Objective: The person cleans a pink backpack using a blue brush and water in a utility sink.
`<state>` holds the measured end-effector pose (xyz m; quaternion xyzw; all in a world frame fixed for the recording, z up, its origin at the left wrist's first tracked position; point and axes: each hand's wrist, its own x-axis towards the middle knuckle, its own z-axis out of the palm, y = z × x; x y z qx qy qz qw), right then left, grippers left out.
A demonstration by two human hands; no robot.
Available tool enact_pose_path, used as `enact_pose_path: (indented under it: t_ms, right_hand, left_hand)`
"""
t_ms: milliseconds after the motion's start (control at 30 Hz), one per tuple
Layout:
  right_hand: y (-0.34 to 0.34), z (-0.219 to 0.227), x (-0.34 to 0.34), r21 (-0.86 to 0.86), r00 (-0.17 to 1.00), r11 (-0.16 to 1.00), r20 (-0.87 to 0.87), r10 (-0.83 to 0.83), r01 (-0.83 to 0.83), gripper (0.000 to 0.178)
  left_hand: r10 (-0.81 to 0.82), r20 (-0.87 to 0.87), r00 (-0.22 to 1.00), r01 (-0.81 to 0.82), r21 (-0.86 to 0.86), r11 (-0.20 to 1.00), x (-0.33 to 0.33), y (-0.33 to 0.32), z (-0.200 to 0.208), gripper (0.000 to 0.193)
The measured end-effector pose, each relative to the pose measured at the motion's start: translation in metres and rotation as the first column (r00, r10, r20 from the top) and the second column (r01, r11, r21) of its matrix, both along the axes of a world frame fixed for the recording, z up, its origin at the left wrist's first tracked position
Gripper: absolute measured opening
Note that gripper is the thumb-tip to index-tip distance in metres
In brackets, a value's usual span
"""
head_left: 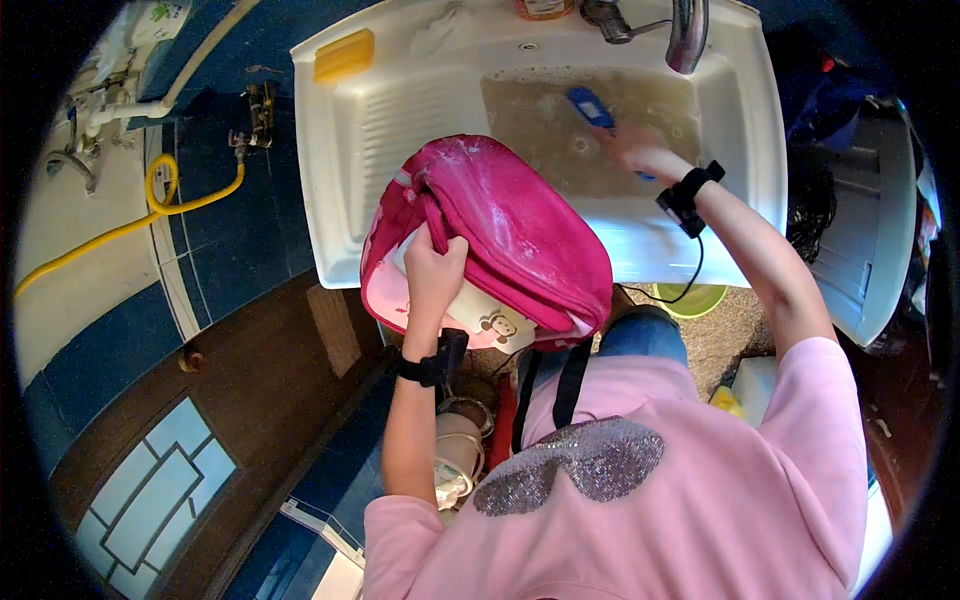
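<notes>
A bright pink backpack (530, 215) rests tilted over the sink's front left edge, streaked with whitish suds. Its lighter panel carries a small cartoon figure, and dark straps hang below it. My left hand (435, 270) is closed around a pink strap or fold of fabric on the bag's near side. Over the murky water in the basin, my right hand (645, 152) is somewhat blurred. It grips a blue brush (590, 106), whose head points toward the back left and whose other end shows past my fingers. Whether the bristles touch the water I cannot tell.
The white sink (330, 215) has a ribbed washboard slope on its left. A yellow bar of soap (344, 56) lies at its back left corner. The metal faucet (688, 35) stands at the back right. Below are a green basin (692, 300) and a bucket (458, 448).
</notes>
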<state>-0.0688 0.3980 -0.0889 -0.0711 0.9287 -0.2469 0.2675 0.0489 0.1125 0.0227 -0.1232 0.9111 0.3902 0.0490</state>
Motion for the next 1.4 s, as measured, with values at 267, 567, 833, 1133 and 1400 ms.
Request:
enact_pose_path:
  t_ms: [267,567,833,1133,1400]
  right_hand:
    - [0.014,-0.034,0.014,0.039,0.993,0.999,0.12,-0.017,0.012,0.046]
    - [-0.041,0.122,0.098,-0.34,0.934,0.925,0.245,0.261,-0.169,0.045]
    - [-0.106,0.088,0.065,-0.482,0.961,0.833,-0.102,0.256,-0.272,0.033]
    - [-0.077,0.134,0.12,-0.33,0.937,0.928,0.234,0.259,-0.174,0.042]
    - [-0.139,0.097,0.044,-0.477,0.936,0.807,-0.225,0.27,-0.347,0.029]
  left_hand:
    - [0.108,0.178,0.978,-0.187,0.524,0.831,-0.012,-0.005,-0.024,0.024]
    - [0.077,0.283,0.956,-0.248,0.638,0.729,-0.005,-0.015,-0.033,0.03]
    - [0.023,0.125,0.992,-0.092,0.588,0.803,-0.004,-0.004,-0.027,0.033]
    - [0.0,0.06,0.998,-0.039,0.648,0.761,0.002,-0.011,-0.028,0.037]
    - [-0.01,-0.009,1.0,0.014,0.59,0.807,0.006,-0.009,-0.027,0.036]
